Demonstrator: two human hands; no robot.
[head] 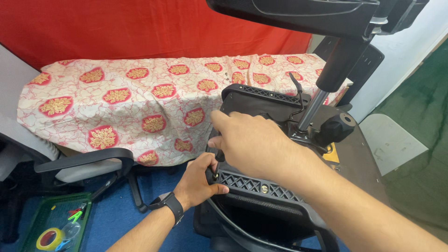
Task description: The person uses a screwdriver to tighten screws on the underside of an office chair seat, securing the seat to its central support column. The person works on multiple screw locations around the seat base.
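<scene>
An office chair lies upturned in front of me, its black seat underside [261, 100] and mechanism plate facing up, with a chrome gas cylinder [310, 110] rising to the base above. My right hand [254, 142] rests closed over the near edge of the seat's black ribbed bracket [252, 183], hiding what it grips. Lower down, my left hand [201, 182], with a black watch on the wrist, pinches a small bolt or tool at the bracket's left end. A black knob [339, 125] sticks out to the right of the cylinder.
A table under a cream cloth with red and gold motifs [140, 98] stands behind, before a red curtain. Another chair's armrest [84, 161] is at left. A green tray [51, 221] on the blue floor holds tape and small tools.
</scene>
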